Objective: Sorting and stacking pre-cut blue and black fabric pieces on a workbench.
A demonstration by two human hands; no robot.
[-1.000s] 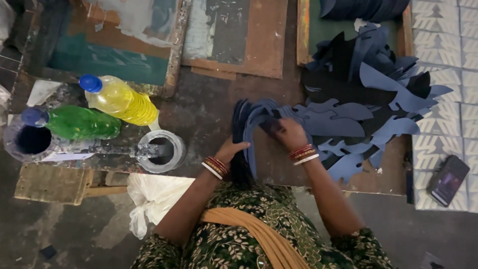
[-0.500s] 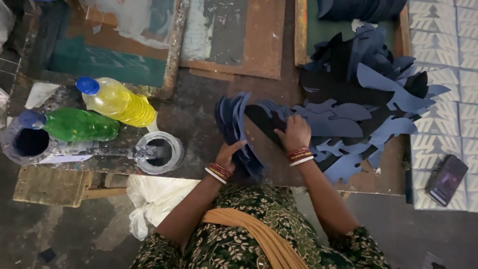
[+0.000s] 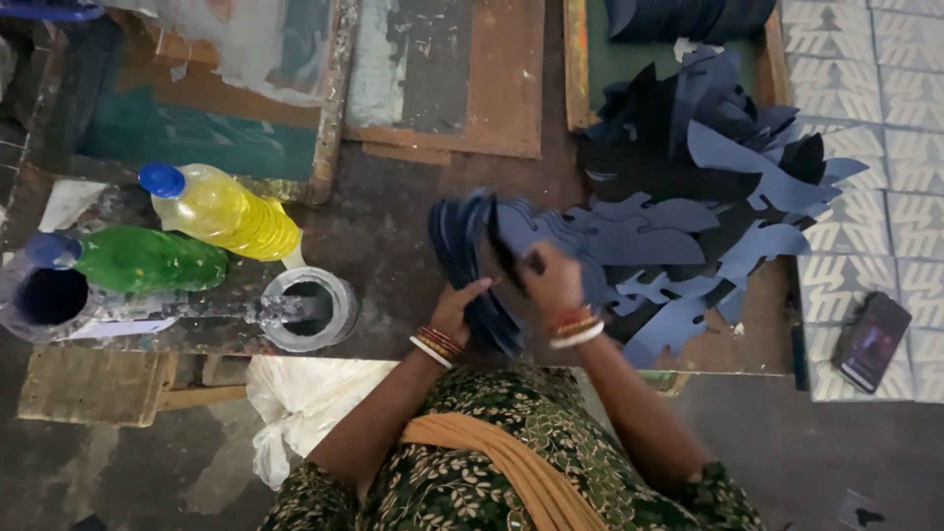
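Fingers of my left hand (image 3: 460, 307) and right hand (image 3: 547, 278) clamp a stack of dark blue cutouts (image 3: 472, 265) at mid-frame on the desk (image 3: 383, 236); I judge them light, floppy, slippery, best pinched along the edge.

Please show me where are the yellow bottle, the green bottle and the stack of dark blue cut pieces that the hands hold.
yellow bottle (image 3: 231, 211): head view, middle of its body.
green bottle (image 3: 147, 261): head view, middle of its body.
stack of dark blue cut pieces (image 3: 464, 241): head view, upper edge of the stack.
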